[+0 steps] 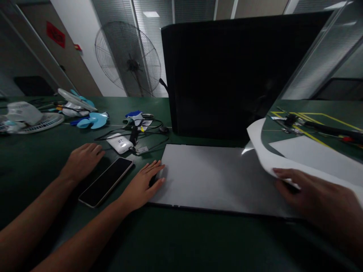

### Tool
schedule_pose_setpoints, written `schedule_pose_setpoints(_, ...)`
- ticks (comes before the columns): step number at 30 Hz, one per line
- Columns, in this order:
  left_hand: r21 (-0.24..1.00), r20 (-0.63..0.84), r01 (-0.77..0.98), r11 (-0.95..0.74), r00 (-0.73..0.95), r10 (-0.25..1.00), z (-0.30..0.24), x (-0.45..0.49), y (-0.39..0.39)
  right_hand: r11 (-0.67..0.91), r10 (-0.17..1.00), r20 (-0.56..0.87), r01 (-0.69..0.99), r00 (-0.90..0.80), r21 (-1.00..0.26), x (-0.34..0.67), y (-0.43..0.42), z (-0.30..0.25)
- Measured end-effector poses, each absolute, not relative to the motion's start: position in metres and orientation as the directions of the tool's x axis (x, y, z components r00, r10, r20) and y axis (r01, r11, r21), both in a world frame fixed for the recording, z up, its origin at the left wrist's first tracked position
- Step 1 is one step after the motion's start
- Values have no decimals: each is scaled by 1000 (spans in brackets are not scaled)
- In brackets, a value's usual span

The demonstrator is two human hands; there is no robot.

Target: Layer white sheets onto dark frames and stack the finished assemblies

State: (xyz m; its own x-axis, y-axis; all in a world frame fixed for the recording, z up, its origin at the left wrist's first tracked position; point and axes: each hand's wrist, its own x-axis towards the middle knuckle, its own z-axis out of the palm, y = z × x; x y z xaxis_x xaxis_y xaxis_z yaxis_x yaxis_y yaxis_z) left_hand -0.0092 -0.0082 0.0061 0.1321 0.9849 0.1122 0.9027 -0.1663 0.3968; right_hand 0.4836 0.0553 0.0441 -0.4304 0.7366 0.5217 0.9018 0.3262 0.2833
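We cannot read with certainty any word, number or brand. With the large black panel (232,79) as our landmark, we notice far to its left a red sheet (54,34) on the door (82,81), bearing a dark figure which stays unclear to us. Nearer, in front of the panel and to its left, the white device (117,144) carries small dark marks, and beside it a white label (142,150) is too small for reading.
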Motion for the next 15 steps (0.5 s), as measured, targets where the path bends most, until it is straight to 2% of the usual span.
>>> schedule_pose_setpoints(3, 415, 97, 897, -150, 120, 988, 8, -10, -10, 662, 556, 427, 690, -713, 291, 441, 36, 25)
schedule_pose_setpoints(7, 411, 97, 896, -165, 137, 986, 7, -12, -11, 850, 485, 234, 517, -843, 99, 403, 16, 17)
schedule_pose_setpoints(9, 392, 101, 900, -190, 163, 981, 5, -13, -11, 876, 481, 133, 483, -866, -22, 395, 11, 20)
schedule_pose_setpoints(11, 356, 89, 913, -200, 180, 980, 4, -12, -12, 859, 511, 108, 501, -853, -107, 397, 13, 21)
schedule_pose_setpoints(15, 287, 48, 939, -190, 184, 982, 3, -9, -13, 669, 737, 215, 737, -641, -95, 431, 52, 11)
